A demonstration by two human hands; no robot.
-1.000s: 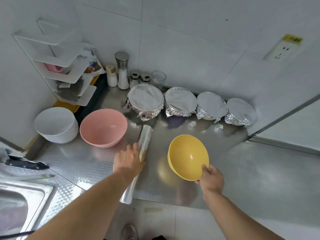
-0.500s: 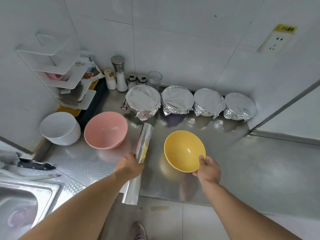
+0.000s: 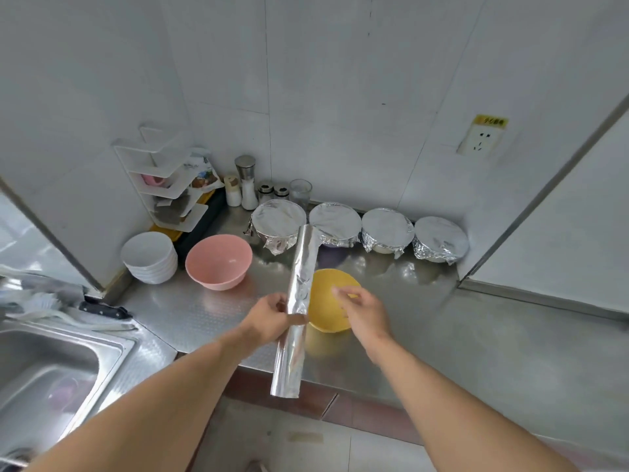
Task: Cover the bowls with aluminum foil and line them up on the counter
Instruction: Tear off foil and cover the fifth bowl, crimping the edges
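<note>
We count four foil-covered bowls lined up along the back wall on the steel counter, two uncovered bowls, one stack of white bowls, and one roll of aluminum foil. Of the uncovered pair, the pink bowl sits just right of the white stack, and the yellow bowl sits nearer the front edge, in front of the covered row.

Our left hand grips the foil roll around its middle, fingers curled over the far side and thumb wrapped across the near side. The roll is lifted off the counter and tilted, its far end overlapping the first two covered bowls in view and its near end hanging past the counter's front edge.

Our right hand hovers over the yellow bowl's right half, holding nothing. Its fingers are blurred but look loosely extended toward the roll, just short of touching it.

A sink lies to the left, with a black-handled knife beside it.
</note>
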